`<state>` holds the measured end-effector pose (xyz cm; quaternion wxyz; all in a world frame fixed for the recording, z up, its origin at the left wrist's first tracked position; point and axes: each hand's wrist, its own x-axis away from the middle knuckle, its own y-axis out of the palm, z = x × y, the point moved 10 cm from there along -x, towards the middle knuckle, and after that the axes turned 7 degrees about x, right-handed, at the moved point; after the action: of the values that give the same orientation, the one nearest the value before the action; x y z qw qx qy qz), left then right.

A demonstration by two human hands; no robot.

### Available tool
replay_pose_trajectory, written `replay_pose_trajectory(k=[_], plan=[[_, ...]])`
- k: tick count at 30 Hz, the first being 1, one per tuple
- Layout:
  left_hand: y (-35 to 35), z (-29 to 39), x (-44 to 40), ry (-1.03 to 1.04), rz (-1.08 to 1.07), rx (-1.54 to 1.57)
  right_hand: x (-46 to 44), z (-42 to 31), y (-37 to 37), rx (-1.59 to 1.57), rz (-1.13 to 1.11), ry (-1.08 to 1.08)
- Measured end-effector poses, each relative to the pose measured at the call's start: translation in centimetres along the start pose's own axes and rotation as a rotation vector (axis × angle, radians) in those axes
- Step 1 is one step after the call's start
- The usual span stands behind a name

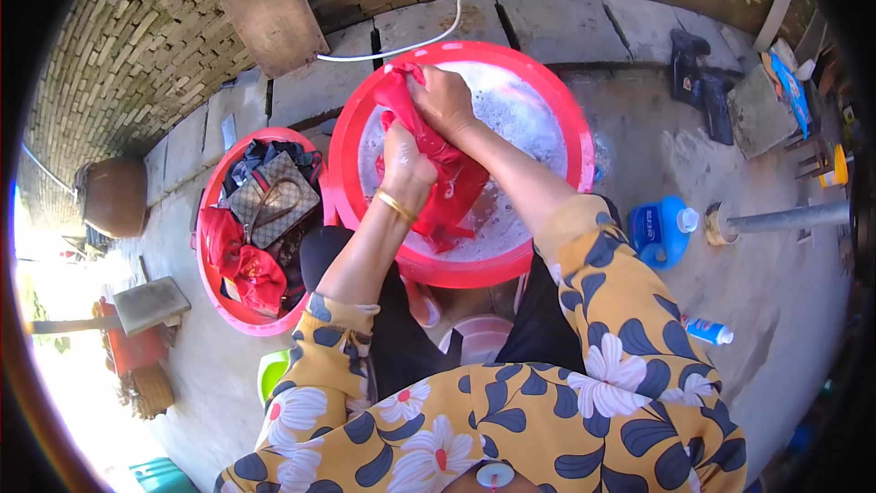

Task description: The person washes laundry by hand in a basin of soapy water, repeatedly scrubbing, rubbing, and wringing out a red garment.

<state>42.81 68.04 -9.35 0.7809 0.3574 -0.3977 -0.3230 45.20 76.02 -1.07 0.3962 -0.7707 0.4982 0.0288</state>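
A wet red cloth (444, 181) hangs from my two hands over a large red basin (578, 128) of foamy water (525, 114). My left hand (404, 162), with a gold bangle at its wrist, is closed around the cloth near the left side of the basin. Farther up, my right hand (443, 99) grips the bunched upper part of the same cloth near the basin's far rim. The cloth's lower end reaches down to the suds; whether it dips under them I cannot tell.
Left of the big basin stands a second red basin (208, 265) with a patterned bag (274, 201) and red fabric (239, 260). A blue detergent jug (659, 230) and a blue bottle (707, 330) are at right. A white hose (438, 36) runs behind, near a brick wall (137, 55).
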Motion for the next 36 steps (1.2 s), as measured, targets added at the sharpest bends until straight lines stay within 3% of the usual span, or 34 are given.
replay_pose_trajectory(k=[2, 4, 6, 8, 10, 11, 13, 15, 16, 18, 19, 20, 22, 24, 25, 27, 29, 30, 32, 34, 36], plan=[[-0.5, -0.2, -0.7, -0.049, -0.03, 0.03, 0.6, 0.4, 1.0, 0.058, 0.032, 0.019], [-4.0, 1.8, -4.0, 0.124, -0.117, -0.042, 2.3, -3.4, 2.0, 0.015, -0.081, -0.127], [-5.5, 1.6, -5.2, 0.106, -0.153, -0.019, 5.9, -10.2, -0.1, -0.046, -0.039, -0.419], [-6.3, 1.1, -5.7, 0.058, -0.215, 0.006, 6.4, -10.3, -0.2, -0.087, -0.027, -0.442], [-6.2, 0.8, -5.6, 0.014, -0.276, 0.029, 3.4, -4.6, 1.2, -0.048, -0.031, -0.159], [-5.4, 1.2, -1.8, 0.044, 0.2, -0.144, 1.7, -1.3, 1.5, -0.026, -0.03, -0.06], [-0.9, 1.3, 0.3, -0.038, -0.038, -0.069, 0.3, 2.8, 0.9, 0.065, -0.096, 0.125], [3.5, 2.3, 2.8, -0.181, -0.281, -0.06, -1.3, 2.9, 0.3, 0.104, -0.145, 0.108], [2.9, 2.7, 2.8, -0.207, -0.244, -0.246, -2.0, 3.2, -0.1, 0.11, -0.215, 0.156], [4.8, 3.9, 3.3, 0.094, -0.465, -0.877, -1.1, 2.3, 2.2, -0.8, -0.492, 0.397], [4.8, 3.7, 3.3, 0.184, -0.439, -0.954, -0.7, 0.8, 1.8, -1.019, -0.504, 0.459], [4.7, 3.2, 3.3, 0.271, -0.408, -1.029, 0.1, -2.3, -0.1, -0.954, -0.633, 0.386], [1.5, 3.3, 1.8, 0.058, -0.207, -0.858, -0.3, -2.9, 1.1, -1.12, -0.688, 0.276], [0.0, 4.6, -0.3, 0.002, -0.163, -0.365, -1.0, -2.6, 0.5, -1.223, -0.661, 0.14], [-0.2, 6.1, -0.8, 0.02, -0.167, -0.364, -0.5, -0.8, 1.3, -1.04, -0.655, 0.087], [0.0, 8.4, -0.8, -0.039, -0.18, 0.055, 4.4, -2.4, 3.4, -0.79, -0.926, -0.048], [0.5, 10.8, -0.4, 0.023, -0.195, 0.111, 8.8, 0.9, 7.7, -0.401, -1.093, 0.085], [0.3, 12.0, -0.2, 0.069, -0.2, 0.162, 8.8, 1.2, 8.0, -0.395, -1.101, 0.076], [-1.2, 13.4, -0.3, 0.109, -0.167, 0.182, 6.5, 4.1, 6.2, -0.428, -0.766, 0.34], [-3.3, 13.9, -0.8, 0.147, -0.006, 0.12, 2.9, 1.5, 1.1, -0.912, -0.587, 0.373], [-3.4, 11.2, -1.1, 0.097, 0.017, 0.017, 0.4, 0.4, -1.8, -1.31, -0.371, 0.431]])
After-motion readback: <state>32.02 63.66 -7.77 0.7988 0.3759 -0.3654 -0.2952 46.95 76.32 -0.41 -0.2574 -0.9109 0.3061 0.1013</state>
